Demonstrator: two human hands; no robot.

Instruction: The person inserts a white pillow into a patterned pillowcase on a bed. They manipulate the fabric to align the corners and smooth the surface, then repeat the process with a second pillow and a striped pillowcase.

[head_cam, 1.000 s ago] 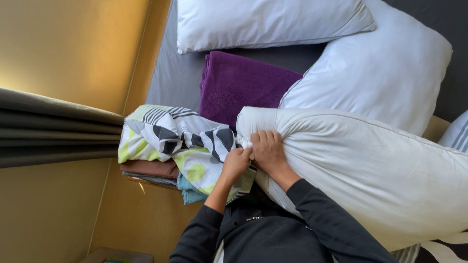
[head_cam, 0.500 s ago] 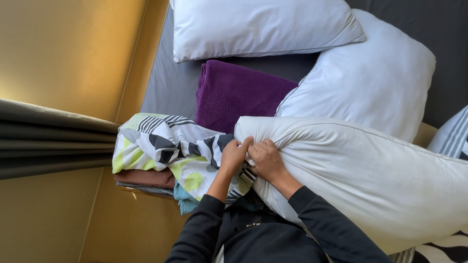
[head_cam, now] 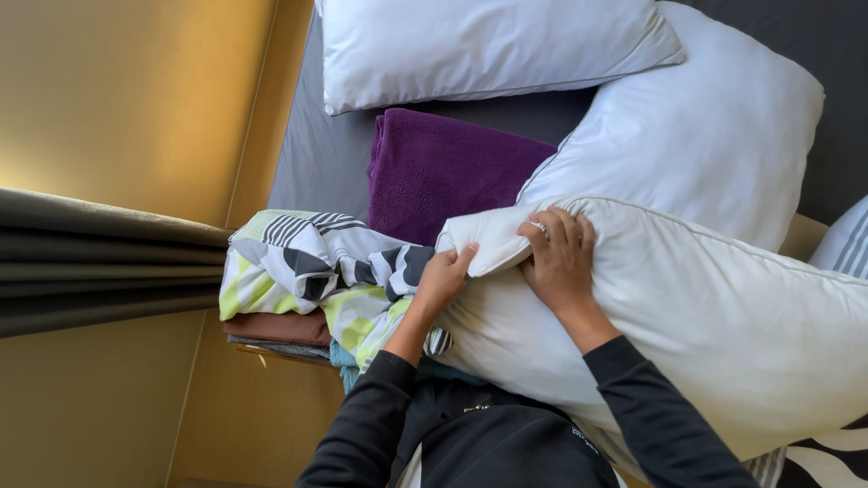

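The person holds a large white pillow [head_cam: 687, 334] in front of the body, over the near edge of the bed [head_cam: 316, 154]. The pillow lies with its long axis going from its corner near the middle of the view toward the lower right. Both hands are at this corner. The right hand [head_cam: 561, 258] is closed on the top of the corner, with fingers curled over the seam and pinching the white cloth. The left hand [head_cam: 443, 278] is closed too, just beside and a little lower, and it grips the place where the pillow corner meets the opening of a patterned pillowcase [head_cam: 316, 271]. I cannot tell exactly how much of the pillowcase edge is inside this hand.

The pillowcase, with black, white and yellow-green shapes, lies to the left of the hands, bunched up, on top of a small stack of folded cloths [head_cam: 276, 330] in brown and blue. So the case is on the left side and the bulk of the pillow is on the right side, and the two hands are between them; the left hand is the nearer one to the case.

Behind, on the grey bed sheet, there is a folded purple blanket [head_cam: 452, 172] and two more white pillows [head_cam: 488, 45] [head_cam: 705, 136], well apart from the hands
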